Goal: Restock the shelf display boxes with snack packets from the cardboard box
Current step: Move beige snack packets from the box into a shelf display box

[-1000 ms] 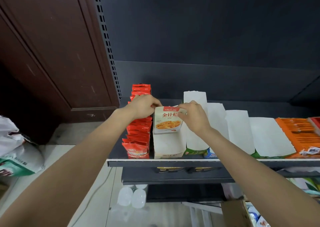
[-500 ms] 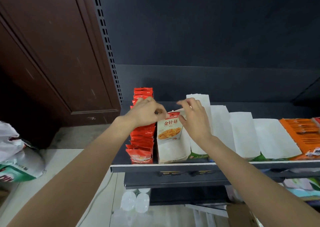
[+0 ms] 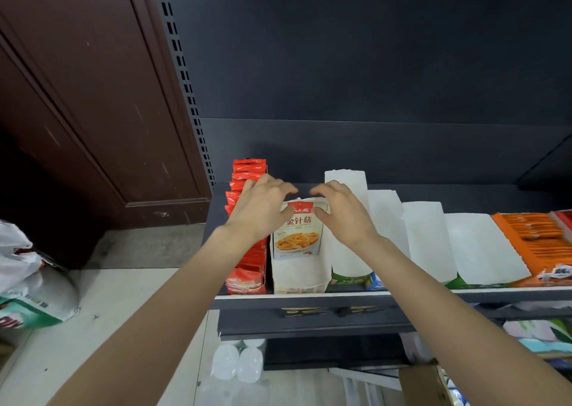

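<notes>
A white snack packet (image 3: 297,235) with a red top band and an orange food picture stands upright in the white display box (image 3: 298,277), second from the left on the shelf. My left hand (image 3: 263,209) holds its top left corner, thumb on the front and fingers arched over the top. My right hand (image 3: 340,213) holds the top right corner the same way. A row of red packets (image 3: 247,170) fills the box to the left. A corner of the cardboard box (image 3: 421,384) shows at the bottom right; its contents are mostly cut off.
Several white display boxes (image 3: 421,235) line the shelf (image 3: 309,296) to the right, then an orange box of packets (image 3: 538,241). Water bottles (image 3: 238,364) stand on the floor below. White sacks (image 3: 28,281) lie at left beside a brown door.
The packet has gone from tilted above the box's front to upright and deeper in the box. Both hands followed it back, staying on its top corners.
</notes>
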The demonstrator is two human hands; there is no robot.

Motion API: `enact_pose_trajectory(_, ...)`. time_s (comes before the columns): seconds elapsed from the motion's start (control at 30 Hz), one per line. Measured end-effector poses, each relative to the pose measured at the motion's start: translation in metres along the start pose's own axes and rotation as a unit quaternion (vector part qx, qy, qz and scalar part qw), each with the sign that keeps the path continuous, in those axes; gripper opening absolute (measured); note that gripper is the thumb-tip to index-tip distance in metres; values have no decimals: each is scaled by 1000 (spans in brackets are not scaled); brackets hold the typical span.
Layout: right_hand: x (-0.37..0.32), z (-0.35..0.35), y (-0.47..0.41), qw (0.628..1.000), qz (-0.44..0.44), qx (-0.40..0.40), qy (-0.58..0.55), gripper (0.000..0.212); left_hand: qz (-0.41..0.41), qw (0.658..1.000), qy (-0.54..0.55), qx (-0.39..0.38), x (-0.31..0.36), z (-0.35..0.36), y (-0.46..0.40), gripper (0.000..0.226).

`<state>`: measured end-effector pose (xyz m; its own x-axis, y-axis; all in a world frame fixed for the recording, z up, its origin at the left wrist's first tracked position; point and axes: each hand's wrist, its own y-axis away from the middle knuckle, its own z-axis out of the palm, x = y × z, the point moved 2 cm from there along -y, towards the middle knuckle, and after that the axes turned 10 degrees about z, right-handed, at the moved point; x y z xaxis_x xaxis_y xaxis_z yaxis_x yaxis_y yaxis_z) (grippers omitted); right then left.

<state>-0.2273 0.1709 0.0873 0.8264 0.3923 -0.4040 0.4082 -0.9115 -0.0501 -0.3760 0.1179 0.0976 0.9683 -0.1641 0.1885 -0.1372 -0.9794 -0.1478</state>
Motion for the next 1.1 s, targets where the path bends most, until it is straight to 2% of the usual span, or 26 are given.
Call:
enact_pose_trajectory(0.17,30,-19,35,994,37,47,-92,27,-16,991,8,130,54,2,15,29)
enact_pose_trajectory(0.27,61,-30,67,990,49,31,-130,24,-29,984,74,159,98,12,23,25)
enact_pose_trajectory(0.43,140,-48,140,987,93,2,-134,19,-100,956,210,178,193,46,41,22)
enact_pose_trajectory(0.6,232,-55,223,987,134,-16,-91,19,-109,954,268,81,297,105,64,23)
enact_pose_trajectory(0.73,301,-44,272,978,179,-104,-19,23,-92,951,294,-19,364,152,81,25)
enact_pose_trajectory(0.83,341,-29,303,966,196,-167,8,36,-103,947,286,-105,398,180,91,31)
enact_pose_trajectory(0.93,366,-15,326,951,200,-228,55,65,-85,964,146,-208,416,205,99,37)
enact_pose_trajectory(1.0,376,-8,336,937,203,-270,94,82,-83,958,26,-275,417,220,105,49)
enact_pose_trajectory(1.1,381,-2,343,931,193,-260,167,100,-118,944,-69,-302,415,230,108,62)
